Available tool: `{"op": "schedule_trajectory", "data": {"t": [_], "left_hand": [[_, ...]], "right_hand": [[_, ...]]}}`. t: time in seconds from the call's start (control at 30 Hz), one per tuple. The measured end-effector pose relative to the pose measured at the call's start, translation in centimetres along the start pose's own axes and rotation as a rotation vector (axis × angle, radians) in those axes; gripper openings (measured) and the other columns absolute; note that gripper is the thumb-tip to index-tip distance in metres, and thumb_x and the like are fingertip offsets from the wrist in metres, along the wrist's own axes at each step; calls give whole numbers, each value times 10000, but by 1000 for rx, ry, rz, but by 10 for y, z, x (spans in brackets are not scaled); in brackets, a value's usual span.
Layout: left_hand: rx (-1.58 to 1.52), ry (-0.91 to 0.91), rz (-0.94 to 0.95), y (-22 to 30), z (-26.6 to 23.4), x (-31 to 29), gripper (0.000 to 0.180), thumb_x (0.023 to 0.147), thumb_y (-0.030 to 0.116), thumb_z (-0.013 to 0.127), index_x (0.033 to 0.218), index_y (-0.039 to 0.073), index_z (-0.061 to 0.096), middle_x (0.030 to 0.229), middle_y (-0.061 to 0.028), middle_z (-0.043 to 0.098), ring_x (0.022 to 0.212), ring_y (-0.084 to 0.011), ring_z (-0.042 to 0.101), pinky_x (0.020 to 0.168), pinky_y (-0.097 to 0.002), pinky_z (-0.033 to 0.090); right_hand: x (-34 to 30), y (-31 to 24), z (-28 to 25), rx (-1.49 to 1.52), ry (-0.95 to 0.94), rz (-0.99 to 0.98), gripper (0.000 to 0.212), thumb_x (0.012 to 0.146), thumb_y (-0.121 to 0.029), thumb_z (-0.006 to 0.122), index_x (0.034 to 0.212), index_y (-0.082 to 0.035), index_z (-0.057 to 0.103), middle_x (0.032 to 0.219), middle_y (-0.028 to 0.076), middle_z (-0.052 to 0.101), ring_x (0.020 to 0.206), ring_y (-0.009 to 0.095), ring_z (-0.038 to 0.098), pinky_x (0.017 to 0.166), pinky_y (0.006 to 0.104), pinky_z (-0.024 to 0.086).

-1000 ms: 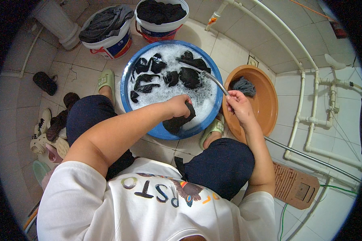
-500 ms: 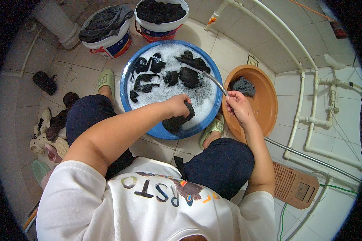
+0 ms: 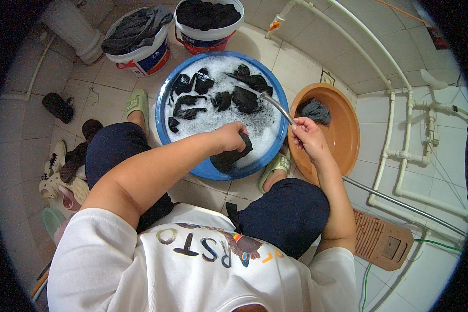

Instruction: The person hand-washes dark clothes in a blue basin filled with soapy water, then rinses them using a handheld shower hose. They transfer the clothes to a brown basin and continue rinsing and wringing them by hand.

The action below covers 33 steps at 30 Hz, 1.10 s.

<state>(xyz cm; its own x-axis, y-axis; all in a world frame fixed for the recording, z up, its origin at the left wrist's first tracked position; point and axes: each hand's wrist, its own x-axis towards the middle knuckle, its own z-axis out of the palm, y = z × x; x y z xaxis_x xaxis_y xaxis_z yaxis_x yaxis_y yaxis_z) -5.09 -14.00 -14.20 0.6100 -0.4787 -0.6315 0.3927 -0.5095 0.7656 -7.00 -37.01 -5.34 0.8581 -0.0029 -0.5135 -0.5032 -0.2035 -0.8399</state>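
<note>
A round blue tub [image 3: 163,106] full of white suds [image 3: 213,125] stands between my feet. Wet black clothes [image 3: 245,100] poke up through the foam. My left hand [image 3: 231,137] is closed on a dark cloth [image 3: 228,160] at the tub's near edge; most of the fingers are hidden behind the hand. Over the right rim, my right hand [image 3: 308,135] grips a flexible metal hose [image 3: 280,105] between thumb and fingers. The hose's far end reaches above the black clothes, and a stream of water seems to leave it.
An orange basin [image 3: 348,151] with a grey cloth [image 3: 315,112] stands right of the tub. Two buckets [image 3: 150,63] of dark laundry are behind it. A brown washboard [image 3: 382,240] leans at lower right, white pipes [image 3: 392,122] line the wall, and several shoes [image 3: 57,156] lie left.
</note>
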Motion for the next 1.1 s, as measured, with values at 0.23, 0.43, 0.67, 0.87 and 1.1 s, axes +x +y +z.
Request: {"op": "schedule_trajectory", "data": {"t": [0.23,0.43,0.67,0.87,1.1], "left_hand": [[12,-5,-5,2,0,-1,460,493,-3,644,926,81,515,785,-59,563,691,-195,531,598,-323,441],[27,-7,-5,4,-1,-3,463,493,10,654,927,92,517,795,-60,567,703,-194,535,604,-322,442],[34,-22,-18,7,-2,-4,466,485,19,663,923,90,521,809,-66,568,726,-201,538,626,-324,445],[38,-19,-19,5,0,-3,467,470,34,666,915,80,529,813,-84,569,750,-223,538,642,-328,443],[36,-28,-12,3,0,-1,477,460,56,658,921,63,535,830,-120,567,785,-254,536,664,-330,440]], "right_hand": [[0,0,0,-14,-17,7,228,788,-149,570,967,-37,485,659,-14,509,487,55,437,429,173,335],[-1,-2,0,-61,-42,12,178,808,-180,548,947,-80,499,664,-40,503,516,26,444,438,146,333],[-2,-4,1,-1,-36,12,213,784,-137,573,956,-37,497,677,-11,511,521,52,443,449,169,343],[-3,-7,3,2,-30,2,208,788,-129,568,958,-34,496,683,-10,508,541,52,440,470,169,354],[-3,-5,2,18,-31,4,207,786,-132,570,955,-37,495,670,-15,503,529,51,435,469,168,351]]}}
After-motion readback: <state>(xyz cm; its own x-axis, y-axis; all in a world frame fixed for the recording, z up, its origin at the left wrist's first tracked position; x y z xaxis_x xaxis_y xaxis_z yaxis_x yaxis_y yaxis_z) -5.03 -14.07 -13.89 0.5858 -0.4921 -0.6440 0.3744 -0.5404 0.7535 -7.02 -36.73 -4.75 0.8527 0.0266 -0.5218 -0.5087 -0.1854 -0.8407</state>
